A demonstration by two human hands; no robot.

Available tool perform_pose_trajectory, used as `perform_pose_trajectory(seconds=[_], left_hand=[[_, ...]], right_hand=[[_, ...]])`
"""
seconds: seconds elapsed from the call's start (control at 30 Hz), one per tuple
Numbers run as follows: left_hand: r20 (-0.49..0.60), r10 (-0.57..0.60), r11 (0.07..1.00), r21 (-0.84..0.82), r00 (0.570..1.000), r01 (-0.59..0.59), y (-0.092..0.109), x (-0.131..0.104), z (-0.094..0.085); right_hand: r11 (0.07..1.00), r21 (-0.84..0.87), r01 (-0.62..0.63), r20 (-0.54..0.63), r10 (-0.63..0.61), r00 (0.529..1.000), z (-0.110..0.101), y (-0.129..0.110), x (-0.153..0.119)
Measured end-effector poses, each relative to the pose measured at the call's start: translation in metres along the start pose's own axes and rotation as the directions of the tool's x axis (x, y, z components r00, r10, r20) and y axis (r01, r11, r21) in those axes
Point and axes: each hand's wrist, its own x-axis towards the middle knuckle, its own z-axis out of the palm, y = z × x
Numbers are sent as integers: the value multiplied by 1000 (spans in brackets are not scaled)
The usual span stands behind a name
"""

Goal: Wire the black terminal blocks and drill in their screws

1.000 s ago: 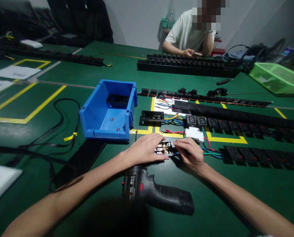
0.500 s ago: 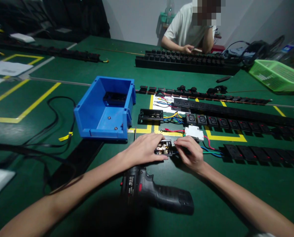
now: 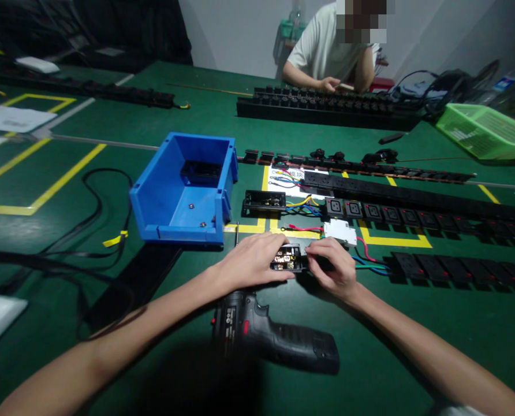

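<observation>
My left hand (image 3: 251,261) is wrapped around a small black terminal box (image 3: 287,258) with brass contacts inside, pressing it to the green table. At the box's right end my right hand (image 3: 333,268) is closed in a pinch on the wires; their tips are hidden by the fingers. Blue and green wires (image 3: 372,267) run from that hand to a black socket strip (image 3: 448,270) on the right. Below my left hand lies a black cordless screwdriver (image 3: 279,338), its thin bit showing beyond the hand. A white breaker (image 3: 339,232) with red wires sits just past my right hand.
A blue bin (image 3: 179,234) with a black housing and a few small metal parts stands left. Another wired black box (image 3: 264,202) and more strips lie beyond. A green basket (image 3: 478,136) is far right. Across the table sits a person (image 3: 318,52) with a phone.
Almost nothing differs. My right fingers have shifted very slightly at the end of the terminal box; my left hand keeps its hold.
</observation>
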Motion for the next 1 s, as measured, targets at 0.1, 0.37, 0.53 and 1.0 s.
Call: perform_pose_trajectory(seconds=[0.1, 0.37, 0.53, 1.0], left_hand=[[-10, -2, 1000, 0, 1000, 2, -1, 0, 1], [-109, 83, 996, 37, 991, -79, -1, 0, -1], [-170, 315, 947, -17, 934, -322, 4, 0, -8], [-222, 324, 900, -226, 920, -372, 3, -1, -9]], right_hand=[[1000, -2, -2, 8, 2, 1000, -1, 0, 0], [1000, -11, 12, 12, -12, 1000, 0, 0, 2], [975, -30, 220, 41, -219, 975, 2, -1, -3], [972, -20, 236, 42, -235, 971, 3, 0, -6]])
